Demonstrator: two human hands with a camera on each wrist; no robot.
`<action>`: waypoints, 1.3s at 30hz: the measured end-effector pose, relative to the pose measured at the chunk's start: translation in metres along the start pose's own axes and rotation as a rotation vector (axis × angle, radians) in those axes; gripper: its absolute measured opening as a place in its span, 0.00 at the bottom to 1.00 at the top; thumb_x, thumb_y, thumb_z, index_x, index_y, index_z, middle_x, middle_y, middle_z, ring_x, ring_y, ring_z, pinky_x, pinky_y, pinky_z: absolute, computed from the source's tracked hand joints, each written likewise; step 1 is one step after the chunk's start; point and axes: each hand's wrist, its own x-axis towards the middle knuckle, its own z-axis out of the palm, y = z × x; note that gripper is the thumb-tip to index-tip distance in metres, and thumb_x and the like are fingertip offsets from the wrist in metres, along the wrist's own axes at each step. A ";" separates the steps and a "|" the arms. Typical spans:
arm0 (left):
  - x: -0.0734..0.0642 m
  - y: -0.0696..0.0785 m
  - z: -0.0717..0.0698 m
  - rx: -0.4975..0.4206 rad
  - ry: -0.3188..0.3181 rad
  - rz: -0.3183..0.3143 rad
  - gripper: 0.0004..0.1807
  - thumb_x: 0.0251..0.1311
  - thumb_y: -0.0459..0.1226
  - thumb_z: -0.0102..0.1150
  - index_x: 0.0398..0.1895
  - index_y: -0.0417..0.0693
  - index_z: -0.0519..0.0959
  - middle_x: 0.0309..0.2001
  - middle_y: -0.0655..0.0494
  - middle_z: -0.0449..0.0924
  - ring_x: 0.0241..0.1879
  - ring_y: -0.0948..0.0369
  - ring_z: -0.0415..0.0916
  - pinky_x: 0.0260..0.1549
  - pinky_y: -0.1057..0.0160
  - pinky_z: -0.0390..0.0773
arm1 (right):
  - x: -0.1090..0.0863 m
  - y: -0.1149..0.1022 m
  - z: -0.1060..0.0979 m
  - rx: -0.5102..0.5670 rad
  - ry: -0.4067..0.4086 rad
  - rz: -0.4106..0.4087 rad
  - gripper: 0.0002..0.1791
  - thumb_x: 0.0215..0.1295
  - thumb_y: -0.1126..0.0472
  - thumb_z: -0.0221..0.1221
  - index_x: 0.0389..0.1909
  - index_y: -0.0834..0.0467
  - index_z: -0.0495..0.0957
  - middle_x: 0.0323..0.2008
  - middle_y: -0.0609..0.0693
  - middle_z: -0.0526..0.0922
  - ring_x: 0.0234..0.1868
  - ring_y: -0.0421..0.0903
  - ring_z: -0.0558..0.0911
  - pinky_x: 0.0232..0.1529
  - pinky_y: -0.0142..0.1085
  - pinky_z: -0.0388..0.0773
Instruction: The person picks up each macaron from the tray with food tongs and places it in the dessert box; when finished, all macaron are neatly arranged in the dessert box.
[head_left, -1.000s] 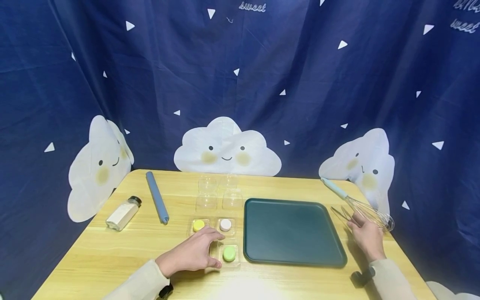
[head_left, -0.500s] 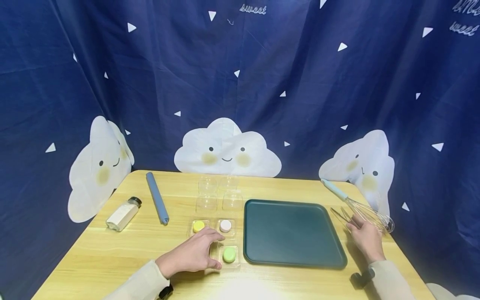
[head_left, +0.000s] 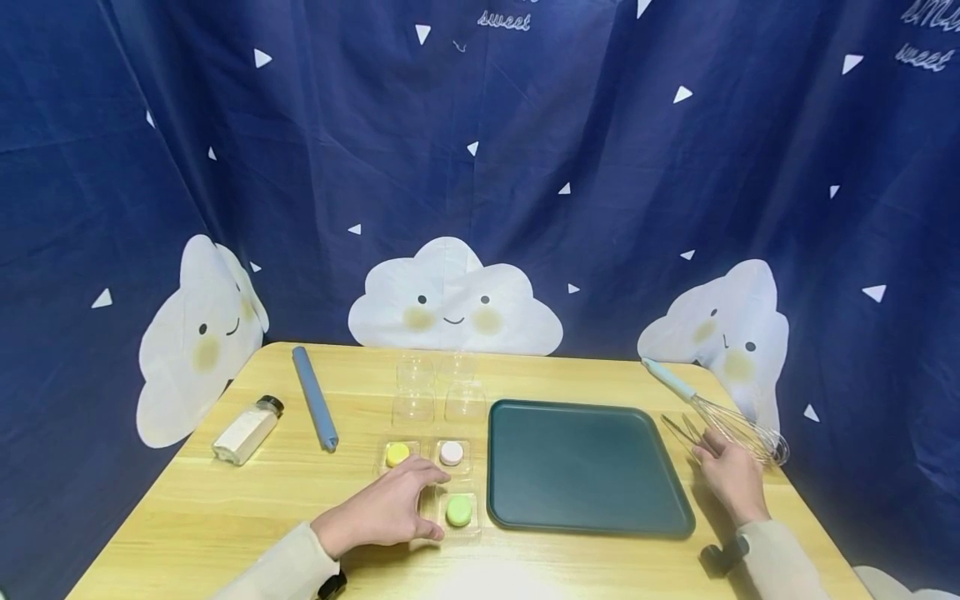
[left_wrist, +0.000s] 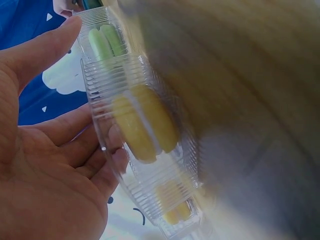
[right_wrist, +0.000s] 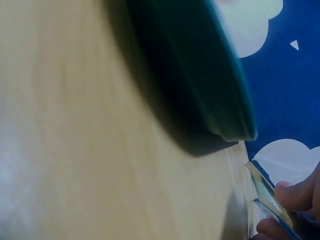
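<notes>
A clear plastic tray holds macarons; yellow [head_left: 397, 454], white [head_left: 451, 452] and green [head_left: 459, 510] ones show in the head view. My left hand [head_left: 390, 508] lies over its near-left part, thumb and fingers spread, covering that compartment. In the left wrist view, the thumb reaches toward the green macaron [left_wrist: 105, 42], and fingertips show through the tray wall [left_wrist: 92, 95] near a large yellow macaron [left_wrist: 145, 122]. Right of the dark green baking tray [head_left: 585, 467], my right hand [head_left: 733, 479] pinches metal tongs [right_wrist: 272, 195], their serrated tips apart.
A whisk [head_left: 712, 408] lies beside and behind the right hand. Clear plastic cups [head_left: 438, 387] stand behind the macarons. On the left are a blue rolling pin [head_left: 315, 396] and a jar of pale powder [head_left: 247, 429]. A dark blue curtain [head_left: 525, 167] hangs behind the table.
</notes>
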 end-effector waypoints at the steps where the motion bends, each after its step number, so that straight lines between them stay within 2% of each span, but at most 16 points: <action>1: 0.000 0.000 0.000 -0.002 -0.001 -0.002 0.39 0.48 0.53 0.77 0.62 0.45 0.79 0.61 0.55 0.79 0.63 0.57 0.72 0.65 0.49 0.77 | 0.000 0.000 0.000 -0.002 0.000 -0.001 0.29 0.72 0.56 0.55 0.69 0.67 0.68 0.67 0.70 0.69 0.71 0.77 0.61 0.72 0.69 0.51; 14: -0.001 -0.001 0.000 0.009 -0.002 0.005 0.39 0.48 0.53 0.77 0.62 0.45 0.79 0.62 0.54 0.78 0.63 0.56 0.72 0.65 0.50 0.77 | 0.001 -0.001 0.001 0.015 -0.025 0.025 0.30 0.73 0.57 0.54 0.71 0.67 0.67 0.63 0.67 0.76 0.72 0.73 0.62 0.74 0.67 0.48; 21: -0.001 0.000 0.000 0.009 -0.008 -0.005 0.38 0.48 0.52 0.77 0.62 0.45 0.79 0.62 0.54 0.78 0.64 0.56 0.72 0.65 0.49 0.77 | 0.001 -0.002 0.002 0.043 -0.017 0.049 0.31 0.73 0.54 0.54 0.71 0.66 0.66 0.64 0.67 0.76 0.71 0.74 0.63 0.73 0.68 0.51; 27: -0.001 0.001 0.000 0.012 -0.008 -0.003 0.39 0.48 0.52 0.77 0.62 0.45 0.78 0.63 0.54 0.78 0.64 0.56 0.72 0.65 0.49 0.76 | 0.001 -0.008 0.001 0.088 0.033 0.031 0.31 0.74 0.49 0.55 0.69 0.65 0.69 0.64 0.68 0.77 0.65 0.69 0.73 0.69 0.65 0.58; 33: 0.000 0.001 0.000 0.021 -0.008 -0.008 0.38 0.49 0.52 0.77 0.62 0.45 0.79 0.63 0.53 0.77 0.64 0.55 0.72 0.65 0.48 0.77 | 0.002 -0.016 0.003 0.167 0.101 0.059 0.31 0.73 0.52 0.57 0.70 0.63 0.68 0.64 0.67 0.77 0.63 0.67 0.77 0.68 0.61 0.63; 37: -0.001 0.001 -0.001 0.015 0.004 -0.012 0.39 0.48 0.53 0.77 0.63 0.45 0.78 0.63 0.52 0.77 0.65 0.52 0.71 0.66 0.47 0.76 | 0.002 -0.024 0.002 0.214 0.164 0.080 0.31 0.71 0.53 0.59 0.70 0.61 0.68 0.64 0.65 0.78 0.62 0.65 0.79 0.64 0.55 0.71; 39: -0.001 0.001 -0.002 0.011 0.018 -0.018 0.39 0.49 0.54 0.76 0.63 0.46 0.78 0.63 0.52 0.77 0.66 0.50 0.70 0.67 0.45 0.74 | 0.002 -0.030 0.001 0.231 0.205 0.081 0.30 0.69 0.55 0.60 0.70 0.61 0.69 0.63 0.63 0.79 0.61 0.61 0.79 0.61 0.48 0.74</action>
